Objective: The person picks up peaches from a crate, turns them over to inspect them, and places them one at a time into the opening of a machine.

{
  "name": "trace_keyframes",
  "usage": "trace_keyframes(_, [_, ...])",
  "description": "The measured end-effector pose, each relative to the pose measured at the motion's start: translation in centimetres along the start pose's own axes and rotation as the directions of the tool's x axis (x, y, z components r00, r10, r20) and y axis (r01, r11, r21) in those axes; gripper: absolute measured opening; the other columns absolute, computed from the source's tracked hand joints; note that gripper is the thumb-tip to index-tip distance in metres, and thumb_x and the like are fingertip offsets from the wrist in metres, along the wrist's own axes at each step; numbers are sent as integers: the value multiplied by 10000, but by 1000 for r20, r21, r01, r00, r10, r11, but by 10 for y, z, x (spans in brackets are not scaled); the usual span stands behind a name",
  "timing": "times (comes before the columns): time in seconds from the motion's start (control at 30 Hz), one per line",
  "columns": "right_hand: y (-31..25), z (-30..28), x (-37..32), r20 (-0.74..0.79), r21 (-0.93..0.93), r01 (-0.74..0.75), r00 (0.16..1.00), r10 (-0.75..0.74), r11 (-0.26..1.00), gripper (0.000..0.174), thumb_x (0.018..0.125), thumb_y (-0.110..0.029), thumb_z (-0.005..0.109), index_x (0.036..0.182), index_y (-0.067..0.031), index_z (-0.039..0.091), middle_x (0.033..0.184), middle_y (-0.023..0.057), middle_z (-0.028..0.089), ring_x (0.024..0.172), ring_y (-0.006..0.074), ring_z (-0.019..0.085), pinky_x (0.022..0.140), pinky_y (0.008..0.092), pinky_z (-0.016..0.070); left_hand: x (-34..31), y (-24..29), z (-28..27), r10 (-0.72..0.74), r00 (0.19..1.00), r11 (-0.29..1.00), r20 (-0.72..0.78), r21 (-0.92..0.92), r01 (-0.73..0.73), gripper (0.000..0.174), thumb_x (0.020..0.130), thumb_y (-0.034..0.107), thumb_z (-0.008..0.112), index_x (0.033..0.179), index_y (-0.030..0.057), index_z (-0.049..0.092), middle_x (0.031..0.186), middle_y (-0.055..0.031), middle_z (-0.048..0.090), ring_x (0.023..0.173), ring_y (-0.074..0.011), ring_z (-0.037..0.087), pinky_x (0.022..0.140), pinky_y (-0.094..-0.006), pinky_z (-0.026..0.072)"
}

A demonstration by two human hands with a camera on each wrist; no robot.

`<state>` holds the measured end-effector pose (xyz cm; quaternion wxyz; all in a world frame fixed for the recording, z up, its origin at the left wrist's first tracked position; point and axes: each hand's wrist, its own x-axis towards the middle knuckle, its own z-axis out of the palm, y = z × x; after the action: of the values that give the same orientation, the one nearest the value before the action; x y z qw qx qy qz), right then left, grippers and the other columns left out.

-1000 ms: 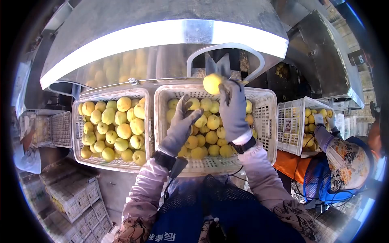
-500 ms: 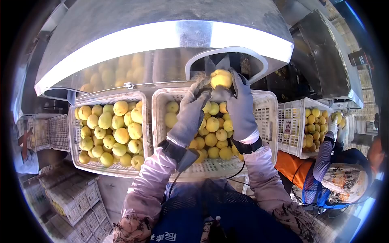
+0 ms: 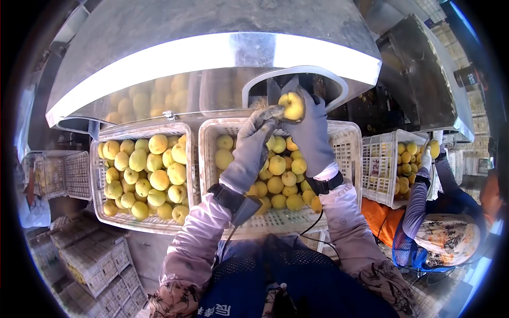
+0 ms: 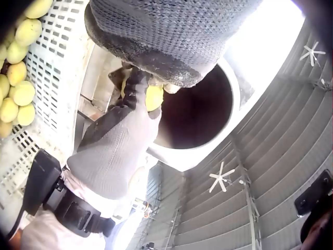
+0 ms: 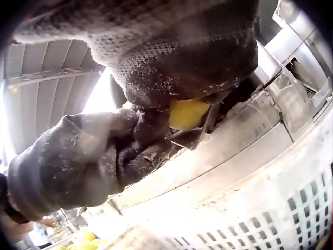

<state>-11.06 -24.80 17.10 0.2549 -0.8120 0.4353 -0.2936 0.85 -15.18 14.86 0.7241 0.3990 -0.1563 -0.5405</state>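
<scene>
One yellow peach (image 3: 291,105) is held up over the far rim of the middle crate (image 3: 347,148), its dimpled end turned toward the head camera. My gloved right hand (image 3: 312,135) grips it from the right. From the left, my gloved left hand (image 3: 252,140) has curled fingers, with fingertips right at the peach's side. Only a patch of the yellow peach (image 5: 188,113) shows between the dark gloves in the right wrist view. Just beyond the peach stands a V-shaped metal piece (image 3: 273,87) inside the machine's rounded opening. More peaches (image 3: 278,183) lie in the crate below.
A metal machine (image 3: 212,21) with a bright front edge spans the far side. To the left stands another crate (image 3: 143,220) of peaches. At right, another person (image 3: 445,233) works over a crate (image 3: 374,167). Stacked crates (image 3: 101,259) stand at lower left.
My left hand has come up from over the crate to the peach in my right hand. The peach has been turned so its dimple shows. The person at right has lifted a peach.
</scene>
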Motion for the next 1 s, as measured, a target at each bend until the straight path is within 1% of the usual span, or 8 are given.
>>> trace_keyframes(0.2, [0, 4, -4, 17, 106, -48, 999, 47, 993, 801, 740, -213, 917, 1408, -11, 526, 1351, 263, 545, 1225, 441, 586, 1016, 475, 514, -22, 20, -25, 3, 998, 998, -60, 59, 1, 325, 1035, -1, 558, 1357, 0, 605, 1273, -77, 687, 1170, -153, 648, 1058, -272, 499])
trace_keyframes(0.47, [-7, 23, 28, -23, -15, -162, 987, 162, 987, 586, 847, -186, 815, 1313, 59, 559, 1361, 306, 516, 1229, 471, 569, 1030, 505, 504, -96, -34, -131, -257, 910, 939, -324, 138, 315, 316, 1026, 71, 617, 1336, 9, 613, 1240, -61, 681, 1129, -125, 631, 985, -246, 503])
trace_keyframes(0.67, [-12, 18, 54, -265, -106, 4, 964, -32, 994, 591, 855, -259, 839, 1278, 53, 569, 1233, 258, 613, 1202, 426, 595, 978, 488, 512, -91, -27, -128, -270, 900, 899, -341, 246, 362, 346, 1015, 77, 635, 1348, -8, 600, 1238, -78, 675, 1119, -142, 633, 968, -264, 511])
trace_keyframes(0.73, [-25, -16, 50, 9, 238, -212, 976, 216, 948, 628, 909, -323, 808, 1341, 49, 544, 1205, 238, 665, 1065, 364, 644, 964, 458, 502, -78, -36, -139, -131, 951, 800, -281, 537, 269, 574, 957, 172, 711, 1459, -14, 503, 1308, -182, 655, 1189, -277, 639, 1025, -366, 508])
trace_keyframes(0.8, [12, -8, 1, -62, 375, -154, 980, 190, 914, 709, 919, -342, 804, 1441, 35, 507, 1217, 212, 694, 1026, 255, 655, 893, 367, 527, -65, -21, -121, 27, 985, 371, -170, 917, 148, 753, 861, 251, 781, 1494, 4, 457, 1342, -297, 604, 1247, -423, 604, 1048, -448, 497])
trace_keyframes(0.9, [38, -35, -75, 441, 101, -482, 806, 395, 870, 788, 919, -315, 776, 1521, 41, 411, 1456, 299, 538, 1304, 415, 573, 1090, 429, 466, -53, -32, -108, -294, 946, 195, -137, 960, 199, 736, 872, 262, 754, 1521, 71, 464, 1396, -263, 587, 1278, -396, 592, 1055, -439, 495])
trace_keyframes(0.97, [134, -16, -139, 451, -150, -195, 859, 243, 969, 776, 927, -289, 752, 1552, -10, 387, 1469, 273, 525, 1296, 408, 577, 1083, 434, 476, -51, -52, -105, -515, 846, 83, -140, 974, 212, 743, 877, 270, 729, 1543, 94, 451, 1431, -240, 572, 1302, -384, 578, 1064, -438, 487])
trace_keyframes(1.0, [181, -6, -171, 451, -268, -42, 877, 164, 962, 772, 931, -276, 740, 1568, -36, 375, 1475, 260, 519, 1291, 405, 579, 1080, 437, 481, -51, -71, -106, -478, 878, -130, -35, 991, -31, 737, 874, 257, 715, 1549, 130, 447, 1436, -236, 554, 1295, -379, 574, 1041, -441, 494])
